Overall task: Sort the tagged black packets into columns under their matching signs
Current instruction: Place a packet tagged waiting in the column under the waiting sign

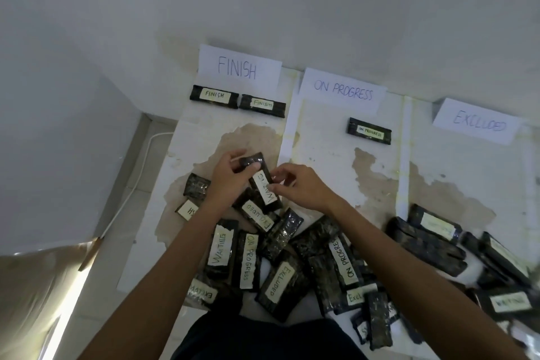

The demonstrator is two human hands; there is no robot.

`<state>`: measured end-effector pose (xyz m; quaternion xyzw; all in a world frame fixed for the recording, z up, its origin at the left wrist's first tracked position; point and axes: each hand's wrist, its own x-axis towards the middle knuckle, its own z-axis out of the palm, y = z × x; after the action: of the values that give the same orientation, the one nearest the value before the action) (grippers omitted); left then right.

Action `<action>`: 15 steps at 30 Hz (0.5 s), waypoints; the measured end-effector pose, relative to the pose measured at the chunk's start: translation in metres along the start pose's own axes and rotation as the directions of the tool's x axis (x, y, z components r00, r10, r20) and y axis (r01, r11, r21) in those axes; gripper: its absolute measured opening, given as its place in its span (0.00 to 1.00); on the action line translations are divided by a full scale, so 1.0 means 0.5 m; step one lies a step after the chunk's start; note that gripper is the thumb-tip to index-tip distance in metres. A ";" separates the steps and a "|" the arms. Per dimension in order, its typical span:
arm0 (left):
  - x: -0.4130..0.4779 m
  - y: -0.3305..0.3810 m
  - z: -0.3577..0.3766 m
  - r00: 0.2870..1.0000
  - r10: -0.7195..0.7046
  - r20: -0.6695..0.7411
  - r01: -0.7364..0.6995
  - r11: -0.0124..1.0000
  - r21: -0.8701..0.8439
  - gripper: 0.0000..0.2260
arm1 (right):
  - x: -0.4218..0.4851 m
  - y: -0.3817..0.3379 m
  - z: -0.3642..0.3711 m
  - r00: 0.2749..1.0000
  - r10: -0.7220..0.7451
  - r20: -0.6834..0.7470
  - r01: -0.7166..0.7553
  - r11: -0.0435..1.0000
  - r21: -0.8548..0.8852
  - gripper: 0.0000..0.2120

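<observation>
A black packet tagged WAITING (264, 185) is lifted over the pile. My left hand (230, 177) grips its far end, and my right hand (301, 184) pinches its right edge. Three paper signs lie at the back: FINISH (238, 67), ON PROGRESS (343, 92) and EXCLUDED (479, 121). Two FINISH packets (214, 95) (263, 104) lie side by side under the FINISH sign. One ON PROGRESS packet (368, 131) lies under its sign. Nothing lies under EXCLUDED. Several mixed tagged packets form a pile (280, 266) near me.
The white worn surface (327, 161) is split by pale strips into columns. More packets (455, 245) spread to the right front. A white cable (137, 178) runs along the left edge by the wall. A shiny bag (35, 286) lies at the lower left.
</observation>
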<state>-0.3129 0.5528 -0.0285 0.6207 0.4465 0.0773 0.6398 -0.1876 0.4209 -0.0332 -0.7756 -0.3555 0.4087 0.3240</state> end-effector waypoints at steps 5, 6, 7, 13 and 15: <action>-0.004 0.046 0.088 0.955 0.107 0.276 -0.162 0.969 0.185 0.09 | -0.053 0.012 -0.026 0.987 0.144 -0.072 -0.109 0.926 0.361 0.14; -0.010 0.052 0.107 0.945 0.129 0.301 -0.199 0.957 0.213 0.12 | -0.066 0.018 -0.034 0.982 0.170 -0.083 -0.125 0.911 0.392 0.13; -0.018 0.055 0.124 0.936 0.147 0.319 -0.232 0.941 0.248 0.15 | -0.077 0.027 -0.042 0.972 0.212 -0.101 -0.148 0.888 0.435 0.12; -0.073 0.012 0.212 0.813 0.319 0.487 -0.582 0.492 0.647 0.34 | -0.151 0.090 -0.098 0.888 0.442 -0.128 -0.204 0.628 0.751 0.06; -0.087 0.008 0.251 0.787 0.361 0.500 -0.617 0.462 0.638 0.32 | -0.180 0.114 -0.118 0.886 0.445 -0.133 -0.194 0.616 0.764 0.06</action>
<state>-0.2531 0.4343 -0.0256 0.9388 0.1337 -0.0337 0.3158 -0.1576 0.3042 -0.0150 -0.6852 0.0395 0.4408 0.5785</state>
